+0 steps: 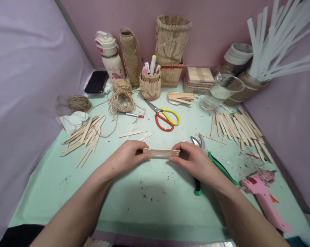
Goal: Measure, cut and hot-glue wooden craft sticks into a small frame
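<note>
A small panel of joined wooden craft sticks is held level between my two hands, above the middle of the table. My left hand pinches its left end between thumb and fingers. At the right end, my right hand grips it the same way. Partly beneath my right hand and forearm lie green-and-black pruning shears. Just beyond the panel are loose craft sticks and scissors with red and yellow handles.
A pink glue gun lies at the right. Craft-stick piles flank both sides. Behind stand a pen holder, twine, a bottle, a stick-built container and a cup of water. The table carries dark specks.
</note>
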The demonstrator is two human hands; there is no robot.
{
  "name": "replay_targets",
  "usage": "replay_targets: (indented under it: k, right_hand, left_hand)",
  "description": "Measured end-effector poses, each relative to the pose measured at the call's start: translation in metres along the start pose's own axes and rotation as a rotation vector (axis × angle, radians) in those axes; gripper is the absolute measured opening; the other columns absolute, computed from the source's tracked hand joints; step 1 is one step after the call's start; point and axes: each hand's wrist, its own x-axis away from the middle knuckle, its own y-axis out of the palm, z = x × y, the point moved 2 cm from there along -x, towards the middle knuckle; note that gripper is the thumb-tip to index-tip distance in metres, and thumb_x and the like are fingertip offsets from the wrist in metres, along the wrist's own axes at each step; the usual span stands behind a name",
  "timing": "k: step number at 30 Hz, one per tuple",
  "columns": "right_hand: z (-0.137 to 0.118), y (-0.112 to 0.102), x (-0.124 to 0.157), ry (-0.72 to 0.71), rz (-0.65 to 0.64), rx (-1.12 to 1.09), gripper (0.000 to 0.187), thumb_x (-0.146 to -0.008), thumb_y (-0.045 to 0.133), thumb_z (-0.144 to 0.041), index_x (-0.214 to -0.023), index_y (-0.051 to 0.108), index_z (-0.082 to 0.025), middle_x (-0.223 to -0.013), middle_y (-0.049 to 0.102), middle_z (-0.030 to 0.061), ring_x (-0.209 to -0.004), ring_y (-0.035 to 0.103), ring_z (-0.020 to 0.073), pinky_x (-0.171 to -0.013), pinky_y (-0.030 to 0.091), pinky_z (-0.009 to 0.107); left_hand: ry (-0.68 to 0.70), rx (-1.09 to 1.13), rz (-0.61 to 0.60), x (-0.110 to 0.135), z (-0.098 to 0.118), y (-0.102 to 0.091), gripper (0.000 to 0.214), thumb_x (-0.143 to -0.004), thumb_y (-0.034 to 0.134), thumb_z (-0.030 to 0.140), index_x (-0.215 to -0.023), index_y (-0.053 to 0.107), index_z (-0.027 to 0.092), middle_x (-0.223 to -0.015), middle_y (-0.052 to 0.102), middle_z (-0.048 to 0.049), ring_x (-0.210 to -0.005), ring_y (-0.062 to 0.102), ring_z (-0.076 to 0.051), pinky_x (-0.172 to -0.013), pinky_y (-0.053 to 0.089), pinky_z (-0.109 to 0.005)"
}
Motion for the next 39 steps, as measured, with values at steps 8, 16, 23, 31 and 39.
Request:
replay_targets:
  k: [8, 16, 23, 31, 39]
  right_hand:
    - [0.0, 0.0, 0.0, 0.057, -0.031, -0.095, 0.018, -0.085, 0.062, -0.037, -0.076, 0.066, -0.022, -0.069, 0.064, -0.0007, -0.067, 0.057, 0.0171, -0.061, 0.042, 0.029]
    - [0.0, -0.001, 0.001, 0.102, -0.038, -0.201, 0.022, -0.083, 0.06, -0.042, -0.078, 0.066, -0.021, -0.07, 0.063, -0.0002, -0.065, 0.054, 0.0157, -0.059, 0.041, 0.028]
    - [-0.001, -0.002, 0.001, 0.112, -0.038, -0.233, 0.024, -0.083, 0.06, -0.042, -0.072, 0.063, -0.021, -0.067, 0.061, -0.0009, -0.062, 0.051, 0.0151, -0.056, 0.039, 0.029]
    - [0.009, -0.001, 0.001, 0.108, 0.077, -0.25, 0.017, -0.084, 0.063, -0.039, -0.081, 0.067, -0.023, -0.074, 0.067, -0.0004, -0.068, 0.057, 0.0168, -0.062, 0.041, 0.03]
    - [0.003, 0.001, 0.003, -0.312, 0.253, 0.188, 0.007, -0.092, 0.058, -0.021, -0.086, 0.061, -0.022, -0.084, 0.069, 0.0012, -0.087, 0.058, 0.0205, -0.083, 0.037, 0.038]
  left_hand:
    - [-0.058, 0.169, -0.008, 0.0, 0.001, 0.0, 0.025, -0.081, 0.065, 0.042, -0.083, 0.071, 0.018, -0.075, 0.065, 0.0007, -0.071, 0.054, -0.015, -0.063, 0.038, -0.025]
    - [-0.047, 0.218, 0.018, -0.001, 0.001, 0.001, 0.026, -0.082, 0.064, 0.042, -0.078, 0.071, 0.017, -0.073, 0.064, 0.001, -0.069, 0.053, -0.014, -0.062, 0.038, -0.024]
    - [-0.055, 0.24, 0.024, -0.001, 0.002, 0.003, 0.027, -0.082, 0.065, 0.043, -0.076, 0.07, 0.017, -0.071, 0.063, 0.0008, -0.068, 0.052, -0.014, -0.061, 0.037, -0.024]
    - [-0.051, 0.424, -0.009, -0.004, 0.001, -0.004, 0.032, -0.085, 0.06, 0.046, -0.094, 0.067, 0.016, -0.083, 0.068, -0.0027, -0.079, 0.06, -0.017, -0.073, 0.046, -0.028]
    - [-0.046, 0.301, 0.076, -0.003, -0.002, -0.006, 0.029, -0.082, 0.065, 0.04, -0.101, 0.07, 0.019, -0.101, 0.071, -0.0044, -0.088, 0.063, -0.02, -0.078, 0.048, -0.031]
